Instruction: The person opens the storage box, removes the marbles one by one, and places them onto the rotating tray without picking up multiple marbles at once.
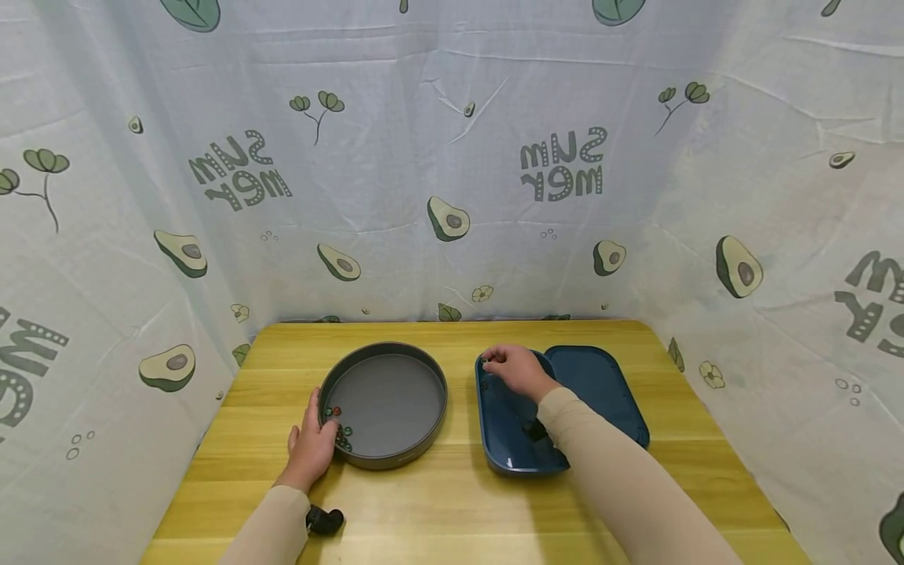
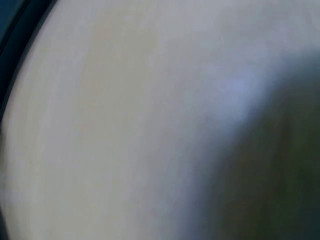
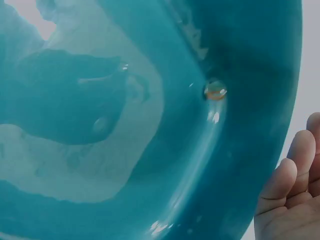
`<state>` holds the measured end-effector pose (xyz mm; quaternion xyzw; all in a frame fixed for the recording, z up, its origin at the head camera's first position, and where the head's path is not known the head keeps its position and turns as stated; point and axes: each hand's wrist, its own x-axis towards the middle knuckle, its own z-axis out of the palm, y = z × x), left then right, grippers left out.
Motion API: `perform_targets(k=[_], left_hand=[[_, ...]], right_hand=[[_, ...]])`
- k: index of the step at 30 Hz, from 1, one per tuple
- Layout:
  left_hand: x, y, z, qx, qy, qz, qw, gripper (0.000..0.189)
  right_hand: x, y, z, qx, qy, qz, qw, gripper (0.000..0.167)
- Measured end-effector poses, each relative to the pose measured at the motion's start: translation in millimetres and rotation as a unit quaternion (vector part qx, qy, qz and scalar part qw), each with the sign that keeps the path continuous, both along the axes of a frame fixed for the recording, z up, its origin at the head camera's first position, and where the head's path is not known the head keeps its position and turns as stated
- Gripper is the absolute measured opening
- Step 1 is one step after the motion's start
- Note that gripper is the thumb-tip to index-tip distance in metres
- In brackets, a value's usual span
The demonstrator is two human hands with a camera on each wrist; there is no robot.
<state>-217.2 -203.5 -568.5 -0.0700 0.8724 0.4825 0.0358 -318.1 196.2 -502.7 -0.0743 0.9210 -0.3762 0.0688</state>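
At the left of the table stands a round grey pan [image 1: 388, 392], with several small glass marbles [image 1: 344, 438] lying along its left inner wall. My left hand [image 1: 314, 447] holds the pan's left side, thumb over the rim and fingers outside. Over the far left corner of a blue rectangular box [image 1: 512, 451], my right hand [image 1: 518, 369] pinches a tiny marble [image 1: 484, 361] between thumb and fingertip. Another marble [image 3: 216, 91] rests in the box's corner in the right wrist view, where several fingers [image 3: 280, 182] lie outside the wall. The left wrist view is blurred.
A blue lid [image 1: 600, 392] lies against the right of the box. Both stand on a yellow wooden table [image 1: 438, 518]. A white curtain [image 1: 395, 157] printed with avocados encloses the back and sides. A black wrist device [image 1: 325, 520] sits at the left sleeve.
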Motion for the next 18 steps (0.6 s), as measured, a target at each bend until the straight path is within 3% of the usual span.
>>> perform_targets(k=[18], left_hand=[[0.0, 0.1, -1.3, -0.002, 0.004, 0.001, 1.0000, 0.075]], right_hand=[[6.3, -55.3, 11.5, -0.033, 0.005, 0.051, 0.9981, 0.019]])
